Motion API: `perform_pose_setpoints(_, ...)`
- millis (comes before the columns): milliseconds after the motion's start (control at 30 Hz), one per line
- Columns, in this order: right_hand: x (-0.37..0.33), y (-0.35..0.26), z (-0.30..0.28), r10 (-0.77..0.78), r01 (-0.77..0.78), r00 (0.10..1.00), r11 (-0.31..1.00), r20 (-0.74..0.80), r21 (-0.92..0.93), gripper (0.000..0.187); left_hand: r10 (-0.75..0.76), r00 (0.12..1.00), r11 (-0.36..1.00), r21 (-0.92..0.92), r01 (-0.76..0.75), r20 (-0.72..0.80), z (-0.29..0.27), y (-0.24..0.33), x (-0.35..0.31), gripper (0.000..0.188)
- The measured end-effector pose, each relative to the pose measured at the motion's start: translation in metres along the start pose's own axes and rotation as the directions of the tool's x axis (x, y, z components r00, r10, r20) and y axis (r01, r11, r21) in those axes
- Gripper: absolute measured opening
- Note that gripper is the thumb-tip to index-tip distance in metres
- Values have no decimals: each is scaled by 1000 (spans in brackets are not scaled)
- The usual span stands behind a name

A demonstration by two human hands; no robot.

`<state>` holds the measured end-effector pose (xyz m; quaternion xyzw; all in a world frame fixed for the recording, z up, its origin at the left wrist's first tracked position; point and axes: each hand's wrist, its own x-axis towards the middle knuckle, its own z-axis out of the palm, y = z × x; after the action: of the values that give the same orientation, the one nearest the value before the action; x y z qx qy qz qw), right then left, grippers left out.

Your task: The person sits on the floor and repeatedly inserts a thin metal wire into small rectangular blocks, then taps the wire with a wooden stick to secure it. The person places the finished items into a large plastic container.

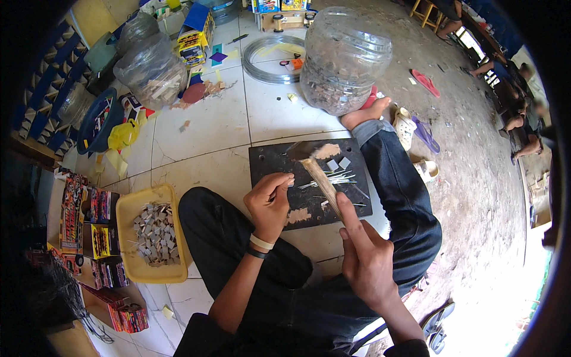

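Note:
My right hand (367, 262) is wrapped round the wooden handle of a hammer (324, 181), with the forefinger stretched along it. The hammer's head is blurred and hovers over the far part of a black board (262, 156) between my legs. Above the board's left edge my left hand (267, 202) pinches a small greyish piece (291, 184), mostly hidden by the fingertips. To the right of the handle lie several thin metal rods (340, 178) in a loose bundle. Two small grey square pieces (338, 163) rest just beyond them. Tan worn patches show on the board.
A yellow tray (124, 238) of small grey and tan pieces sits left of my knee, beside boxes with colourful printed packs (101, 238). Farther off are a coil of wire (253, 71), a large clear plastic container (345, 53) and a blue basin (95, 119). Sandals (425, 135) lie at right.

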<state>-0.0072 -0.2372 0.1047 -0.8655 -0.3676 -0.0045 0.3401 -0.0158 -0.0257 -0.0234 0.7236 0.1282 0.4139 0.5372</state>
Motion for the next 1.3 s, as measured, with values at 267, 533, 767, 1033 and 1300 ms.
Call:
perform_pose_setpoints(267,2,14,14,30,-13,995,984,91,-176,90,-22,1000,999,-40,23,18,0,-4,0,13)
perform_pose_setpoints(533,1,-3,2,86,-85,994,996,64,-21,72,19,1000,999,35,-20,19,0,-3,1,13)
perform_pose_setpoints(767,-2,8,12,117,-62,976,959,184,-278,85,14,999,997,75,-17,35,-2,-7,0,14)
perform_pose_setpoints(1033,5,-4,-3,71,-63,994,994,84,-93,78,-32,999,999,6,32,14,1,-9,-1,32)
perform_pose_setpoints(1300,16,1,-1,-13,15,999,999,50,-48,78,-60,998,998,-25,61,34,-1,-12,-1,62)
